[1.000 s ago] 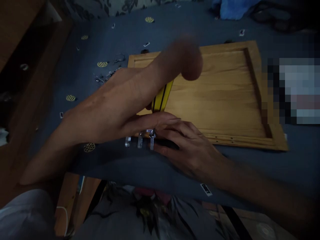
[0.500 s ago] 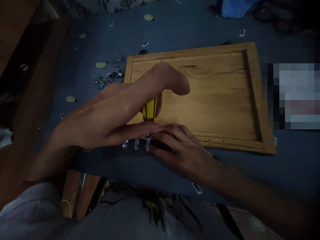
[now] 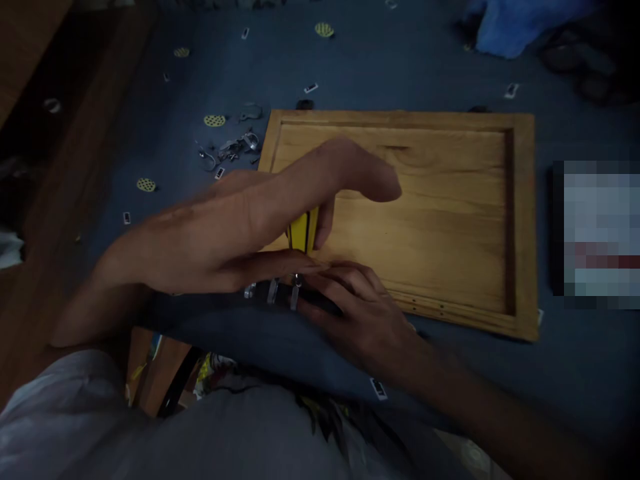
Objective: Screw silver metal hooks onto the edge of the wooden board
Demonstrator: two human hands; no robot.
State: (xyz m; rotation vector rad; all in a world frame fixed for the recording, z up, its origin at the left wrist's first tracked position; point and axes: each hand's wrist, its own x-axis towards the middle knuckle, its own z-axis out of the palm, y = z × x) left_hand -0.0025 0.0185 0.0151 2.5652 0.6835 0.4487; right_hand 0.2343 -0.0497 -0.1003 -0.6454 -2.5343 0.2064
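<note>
My left hand [image 3: 240,223] is wrapped round a yellow and black screwdriver [image 3: 301,233]; the handle stands upright, and its tip is hidden behind the fingers. Beneath it lies a wooden framed panel [image 3: 524,220] with a recessed middle. Along the panel's near edge stand three small metal hooks [image 3: 295,297], the rightmost right by the screwdriver. My right hand [image 3: 367,313] rests at that same edge, its fingers closed about the rightmost hook and touching the left hand's fingers. Exactly how the fingertips grip the hook is partly hidden.
Loose metal hooks and small hardware [image 3: 235,145] lie on the blue patterned cloth [image 3: 380,73] beyond the panel's left corner. A blue cloth [image 3: 517,30] and a dark object [image 3: 583,60] are at the back right. A blurred-out pale rectangle [image 3: 603,227] sits to the right.
The view has shifted and turned slightly, so the panel appears rotated. Both hands keep their places at the near edge, with the screwdriver still in my left hand.
</note>
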